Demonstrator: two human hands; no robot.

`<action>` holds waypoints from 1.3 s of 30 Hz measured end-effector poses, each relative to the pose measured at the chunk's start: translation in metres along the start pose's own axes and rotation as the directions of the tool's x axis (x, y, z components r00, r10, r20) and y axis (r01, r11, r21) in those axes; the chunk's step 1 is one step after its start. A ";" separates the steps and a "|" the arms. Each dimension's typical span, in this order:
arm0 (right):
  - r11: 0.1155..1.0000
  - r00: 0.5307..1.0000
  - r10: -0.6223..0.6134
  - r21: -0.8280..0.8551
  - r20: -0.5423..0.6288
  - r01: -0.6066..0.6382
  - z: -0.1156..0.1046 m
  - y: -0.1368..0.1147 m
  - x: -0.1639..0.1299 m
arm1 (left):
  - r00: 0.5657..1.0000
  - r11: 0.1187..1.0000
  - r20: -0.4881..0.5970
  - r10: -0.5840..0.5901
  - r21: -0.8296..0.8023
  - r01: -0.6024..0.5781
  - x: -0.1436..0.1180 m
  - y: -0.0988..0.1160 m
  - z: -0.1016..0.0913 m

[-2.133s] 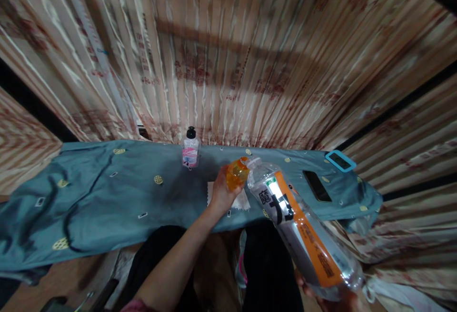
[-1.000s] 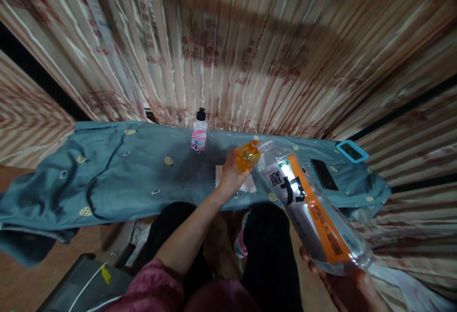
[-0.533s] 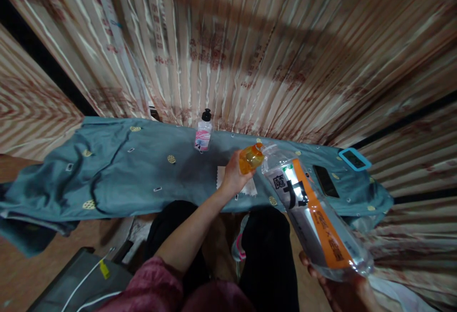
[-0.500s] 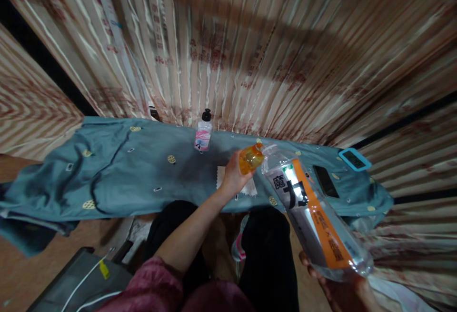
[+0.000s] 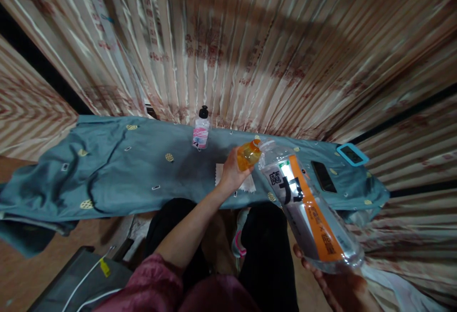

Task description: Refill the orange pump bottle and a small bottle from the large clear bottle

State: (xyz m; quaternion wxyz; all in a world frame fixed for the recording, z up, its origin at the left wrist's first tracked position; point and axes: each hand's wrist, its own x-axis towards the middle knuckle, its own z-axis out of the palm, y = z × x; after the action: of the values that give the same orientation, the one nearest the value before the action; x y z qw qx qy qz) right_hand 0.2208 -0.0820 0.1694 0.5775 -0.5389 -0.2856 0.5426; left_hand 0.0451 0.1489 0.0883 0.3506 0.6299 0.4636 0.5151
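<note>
Starting with the biggest stuff: a pleated curtain (image 5: 221,64) is hanging behind a long teal-covered table (image 5: 117,171). So what are the hands doing?

Well, the right hand (image 5: 335,281) is gripping a big clear bottle (image 5: 310,207), fingers curling under its base. It's slanting over the table's front edge, mouth pointing away from the person.

And the left?

Going smaller: a white cloth (image 5: 247,185) with zigzag edges is lying on the table, and the left hand (image 5: 233,171) is sitting above it.

Holding anything?

Yep. A pink-labelled bottle (image 5: 201,133) is standing farther back, but the left fingers are wrapping around an orange bottle (image 5: 248,155). Its neck is pointing at the big one's mouth, can't tell if they're actually touching tho.
</note>
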 end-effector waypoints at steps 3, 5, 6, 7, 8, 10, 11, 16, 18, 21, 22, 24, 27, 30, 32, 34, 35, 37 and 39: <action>0.998 0.999 0.046 0.040 0.030 -0.047 0.002 -0.003 -0.003 | 1.000 1.000 0.007 -0.006 0.002 0.006 -0.001 0.001 -0.002; 0.998 0.996 0.059 0.038 -0.074 -0.056 0.006 -0.004 -0.006 | 1.000 1.000 0.011 0.008 0.000 -0.008 -0.001 0.002 -0.003; 0.998 0.992 0.064 0.031 -0.112 -0.061 0.008 -0.004 -0.007 | 1.000 1.000 0.012 0.018 -0.001 -0.018 -0.001 0.002 -0.003; 0.998 0.989 0.069 0.017 -0.130 -0.068 0.010 -0.004 -0.007 | 1.000 1.000 0.012 0.025 -0.001 -0.025 -0.001 0.003 -0.003; 0.998 0.989 0.069 0.000 -0.131 -0.069 0.011 -0.004 -0.007 | 0.999 1.000 0.012 0.030 -0.001 -0.030 -0.001 0.002 -0.003; 0.997 0.991 0.060 -0.030 -0.119 -0.064 0.011 -0.003 -0.007 | 0.999 0.999 0.011 0.033 -0.001 -0.033 0.000 0.002 -0.003; 0.998 0.992 0.055 -0.031 -0.114 -0.059 0.011 -0.003 -0.007 | 0.999 0.999 0.013 0.033 -0.001 -0.033 0.000 0.001 -0.003; 0.998 0.992 0.050 0.035 -0.115 -0.047 0.016 -0.007 -0.008 | 1.000 0.999 0.011 0.026 -0.020 -0.025 0.000 -0.002 -0.002; 0.997 0.989 0.071 0.051 -0.130 -0.065 0.020 -0.010 -0.010 | 1.000 0.999 0.011 0.022 -0.035 -0.021 0.000 -0.003 -0.002; 0.994 0.986 0.096 0.066 -0.136 -0.088 0.024 -0.012 -0.011 | 1.000 0.999 0.010 0.024 -0.040 -0.024 0.000 -0.004 -0.001; 0.993 0.985 0.102 0.069 -0.138 -0.093 0.024 -0.013 -0.012 | 1.000 0.999 0.011 0.027 -0.036 -0.027 -0.001 -0.004 -0.001; 0.993 0.984 0.104 0.069 -0.148 -0.095 0.025 -0.013 -0.012 | 0.999 0.999 0.012 0.032 -0.028 -0.031 -0.001 -0.003 -0.001; 0.995 0.979 0.086 0.071 -0.185 -0.074 0.027 -0.013 -0.011 | 0.999 0.999 0.018 0.027 -0.024 -0.027 -0.001 -0.001 -0.002; 0.995 0.977 0.081 0.073 -0.197 -0.068 0.029 -0.012 -0.010 | 1.000 1.000 0.021 0.021 -0.019 -0.020 -0.001 0.000 -0.002; 0.994 0.973 0.088 0.084 -0.213 -0.071 0.031 -0.013 -0.010 | 0.999 1.000 0.016 0.028 -0.011 -0.027 -0.001 0.000 -0.002; 0.994 0.970 0.083 0.093 -0.231 -0.063 0.032 -0.014 -0.011 | 0.999 0.999 0.009 0.041 -0.010 -0.041 -0.002 -0.002 -0.002; 0.994 0.968 0.079 0.095 -0.238 -0.058 0.033 -0.015 -0.011 | 0.999 0.999 0.006 0.050 -0.013 -0.050 -0.002 -0.003 -0.002; 0.994 0.965 0.080 0.089 -0.249 -0.059 0.034 -0.016 -0.012 | 0.997 0.997 -0.001 0.072 -0.019 -0.072 -0.001 -0.005 0.000; 0.994 0.963 0.086 0.090 -0.256 -0.065 0.034 -0.016 -0.013 | 0.995 0.995 -0.011 0.095 -0.017 -0.096 -0.001 -0.007 0.001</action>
State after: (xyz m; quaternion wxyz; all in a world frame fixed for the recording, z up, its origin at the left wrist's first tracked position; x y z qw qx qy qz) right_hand 0.1918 -0.0804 0.1965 0.6099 -0.5922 -0.1647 0.5002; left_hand 0.0442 0.1505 0.0809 0.3288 0.6458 0.4301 0.5383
